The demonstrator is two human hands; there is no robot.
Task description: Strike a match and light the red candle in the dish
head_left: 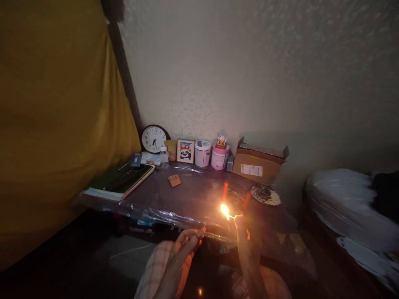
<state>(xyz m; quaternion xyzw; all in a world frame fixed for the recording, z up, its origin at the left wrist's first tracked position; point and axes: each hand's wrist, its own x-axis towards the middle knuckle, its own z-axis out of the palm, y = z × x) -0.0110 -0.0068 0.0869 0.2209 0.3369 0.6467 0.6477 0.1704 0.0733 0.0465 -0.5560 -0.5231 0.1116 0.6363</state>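
My right hand (246,245) pinches a burning match (229,215), its flame just in front of two upright red candles (225,191) on the dark table (193,195). My left hand (183,249) is closed around a small matchbox (201,232), held low at the table's front edge, left of the flame. Both wrists wear checked sleeves.
Along the wall stand a round clock (153,138), a framed panda picture (185,150), white and pink tubs (203,153), and an open cardboard box (258,164). Books (121,182) lie at the left. A yellow curtain (56,124) hangs left; a white bag (346,203) sits right.
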